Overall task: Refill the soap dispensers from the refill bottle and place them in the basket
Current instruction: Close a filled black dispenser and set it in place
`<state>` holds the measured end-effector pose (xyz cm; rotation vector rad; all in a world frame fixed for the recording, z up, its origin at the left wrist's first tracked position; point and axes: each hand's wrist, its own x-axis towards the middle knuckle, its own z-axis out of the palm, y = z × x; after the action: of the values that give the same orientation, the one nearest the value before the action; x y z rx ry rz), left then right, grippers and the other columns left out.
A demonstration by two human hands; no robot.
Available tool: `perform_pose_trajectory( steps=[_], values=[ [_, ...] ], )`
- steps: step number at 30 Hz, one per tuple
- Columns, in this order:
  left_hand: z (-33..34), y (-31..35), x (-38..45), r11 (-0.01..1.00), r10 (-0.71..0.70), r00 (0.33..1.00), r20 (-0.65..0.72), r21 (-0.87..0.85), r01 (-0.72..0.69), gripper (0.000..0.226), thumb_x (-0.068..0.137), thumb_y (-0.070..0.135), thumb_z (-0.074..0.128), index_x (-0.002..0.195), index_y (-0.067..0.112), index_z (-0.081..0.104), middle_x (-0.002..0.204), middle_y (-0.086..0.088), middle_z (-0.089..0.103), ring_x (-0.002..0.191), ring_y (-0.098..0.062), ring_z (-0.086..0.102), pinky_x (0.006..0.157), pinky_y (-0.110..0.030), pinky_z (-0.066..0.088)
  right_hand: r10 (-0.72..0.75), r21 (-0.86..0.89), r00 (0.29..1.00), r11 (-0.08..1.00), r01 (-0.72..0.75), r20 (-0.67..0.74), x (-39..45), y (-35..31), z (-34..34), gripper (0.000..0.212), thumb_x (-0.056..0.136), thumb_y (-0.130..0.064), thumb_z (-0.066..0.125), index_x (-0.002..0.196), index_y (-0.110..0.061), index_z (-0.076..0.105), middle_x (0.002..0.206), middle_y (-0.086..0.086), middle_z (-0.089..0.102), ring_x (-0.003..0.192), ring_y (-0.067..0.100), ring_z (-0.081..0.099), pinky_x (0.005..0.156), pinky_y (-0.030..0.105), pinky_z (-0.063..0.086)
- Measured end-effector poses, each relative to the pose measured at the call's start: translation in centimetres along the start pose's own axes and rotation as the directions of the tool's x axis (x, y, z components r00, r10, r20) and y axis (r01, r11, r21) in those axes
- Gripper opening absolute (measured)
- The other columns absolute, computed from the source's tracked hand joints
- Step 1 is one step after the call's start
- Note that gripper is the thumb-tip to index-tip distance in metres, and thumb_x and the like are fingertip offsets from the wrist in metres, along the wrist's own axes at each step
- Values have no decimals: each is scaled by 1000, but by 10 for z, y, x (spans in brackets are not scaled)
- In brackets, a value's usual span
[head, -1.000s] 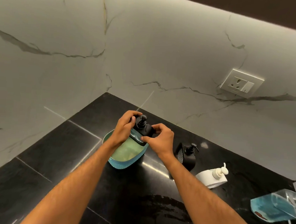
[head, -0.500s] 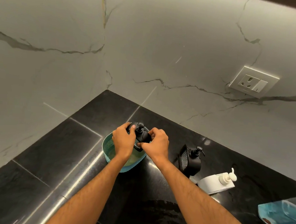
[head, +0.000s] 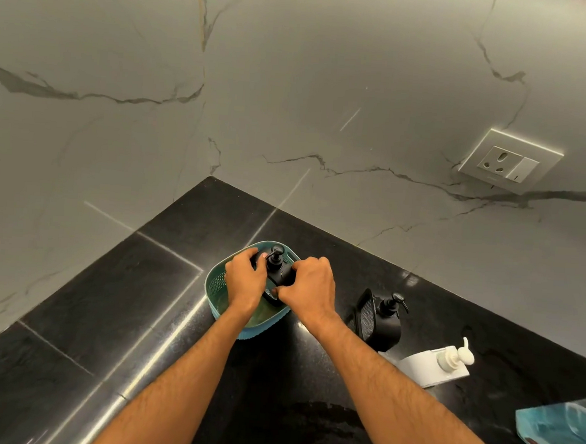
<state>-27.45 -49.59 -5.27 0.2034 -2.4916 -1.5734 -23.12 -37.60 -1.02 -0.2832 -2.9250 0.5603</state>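
Lowering the black dispenser [head: 276,272] into the teal basket [head: 216,287], I have my left hand [head: 245,280] curled round its left side and my right hand [head: 310,288] closed on its right, fingers of both wrapped on the body below the pump. It sits inside the basket's rim, toward the back; whether its base touches the floor I cannot tell.

Filled, it should feel bottom-heavy and rigid, likely hard smooth plastic that turns slick if soap has run down it. The body is the place to hold; the pump head is thin and would press down or twist if I gripped there.

Its long axis stands nearly upright, leaning slightly away from me, with the nozzle pointing roughly right. A second black dispenser [head: 381,321] and a white one [head: 444,365] wait on the counter [head: 108,296] near the blue refill bottle [head: 560,430].
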Motion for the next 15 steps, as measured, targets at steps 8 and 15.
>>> perform_pose_trajectory(
  steps=[8,15],
  values=[
    [9,-4,4,995,-65,988,137,-67,75,33,105,17,57,136,7,60,135,-8,61,126,-20,56,105,-30,42,12,34,999,999,-10,-47,-4,5,6,40,65,-45,77,91,-17,64,89,-6,59,91,13,47,68,23,43],
    [16,-14,7,991,-118,992,51,-52,121,34,98,37,68,118,9,69,117,-4,69,109,-20,63,99,-42,53,37,73,997,997,-32,-71,-3,10,5,35,65,-39,76,87,-14,63,87,-4,59,88,14,47,69,21,38]
  ],
)
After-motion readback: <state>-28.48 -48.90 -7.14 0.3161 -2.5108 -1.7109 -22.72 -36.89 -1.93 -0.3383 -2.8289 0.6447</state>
